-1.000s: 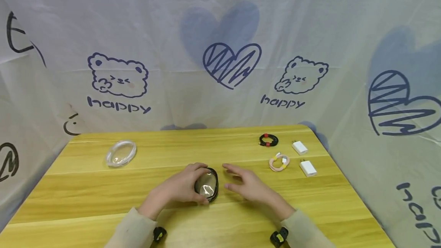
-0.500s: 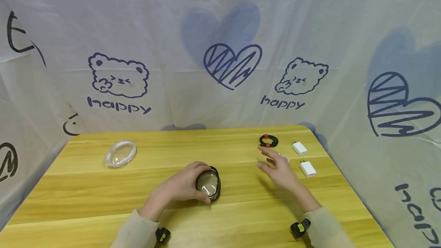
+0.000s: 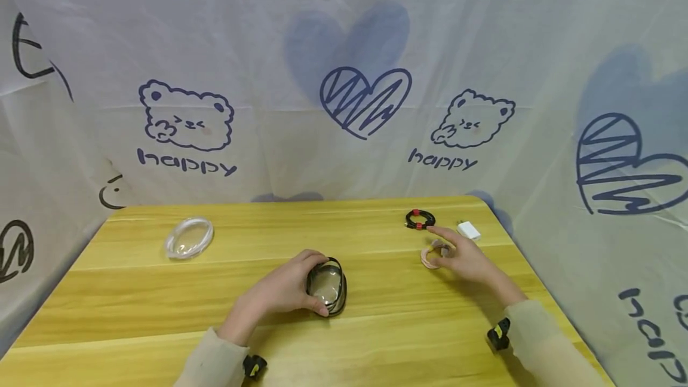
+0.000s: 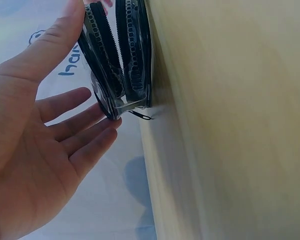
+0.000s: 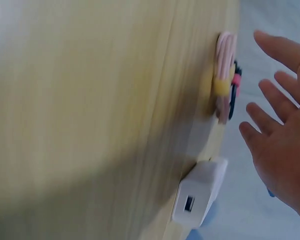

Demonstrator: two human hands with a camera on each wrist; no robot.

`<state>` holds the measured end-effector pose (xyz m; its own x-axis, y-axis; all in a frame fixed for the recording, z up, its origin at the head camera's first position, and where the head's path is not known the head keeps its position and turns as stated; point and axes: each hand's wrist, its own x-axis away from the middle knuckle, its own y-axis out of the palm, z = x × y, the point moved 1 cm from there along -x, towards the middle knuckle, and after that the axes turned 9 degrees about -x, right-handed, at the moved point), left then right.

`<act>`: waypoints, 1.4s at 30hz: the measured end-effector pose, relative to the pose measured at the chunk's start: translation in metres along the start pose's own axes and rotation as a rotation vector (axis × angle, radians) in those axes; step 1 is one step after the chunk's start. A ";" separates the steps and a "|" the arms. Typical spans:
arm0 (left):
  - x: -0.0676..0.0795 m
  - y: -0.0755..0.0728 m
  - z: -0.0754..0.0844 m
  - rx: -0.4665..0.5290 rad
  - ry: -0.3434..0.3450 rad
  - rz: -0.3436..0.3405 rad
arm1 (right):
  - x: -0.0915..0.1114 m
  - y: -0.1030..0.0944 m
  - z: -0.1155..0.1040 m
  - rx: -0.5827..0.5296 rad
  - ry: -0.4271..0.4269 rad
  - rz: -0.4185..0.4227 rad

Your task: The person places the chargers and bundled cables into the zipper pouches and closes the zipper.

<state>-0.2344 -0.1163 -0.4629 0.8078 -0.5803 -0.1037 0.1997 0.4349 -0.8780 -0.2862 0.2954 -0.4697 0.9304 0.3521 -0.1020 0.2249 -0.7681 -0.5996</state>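
Observation:
My left hand holds a small clear pouch with black trim upright on the table, thumb on the near side and fingers at the far side. In the left wrist view the pouch's black zipper is parted at the top. My right hand hovers over a coiled pink cable, fingers spread and nothing between them. The right wrist view shows the coil's yellow tie and a white charger plug beside it. In the head view my right hand hides that plug.
Behind the pink coil lies a black cable with red ties. Another white charger plug is at the back right. A clear round coil or ring lies at the left of the wooden table. A printed cloth hangs behind.
My right hand has moved right from beside the pouch to over the pink cable, covering the nearer charger plug. My left hand keeps its hold, and the pouch has shifted slightly right, its opening widening.

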 end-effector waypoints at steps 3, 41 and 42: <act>0.000 0.000 0.000 0.007 -0.002 0.002 | -0.003 -0.003 0.006 -0.019 -0.018 -0.070; 0.003 0.002 0.000 0.013 -0.050 -0.023 | -0.010 0.020 -0.005 0.135 -0.011 -0.125; 0.003 0.002 0.001 0.011 -0.050 -0.025 | -0.010 0.023 -0.007 0.117 -0.005 -0.118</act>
<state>-0.2312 -0.1167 -0.4647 0.8291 -0.5560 -0.0583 0.2260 0.4288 -0.8747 -0.2884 0.2707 -0.4770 0.8978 0.4393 -0.0294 0.2972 -0.6539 -0.6958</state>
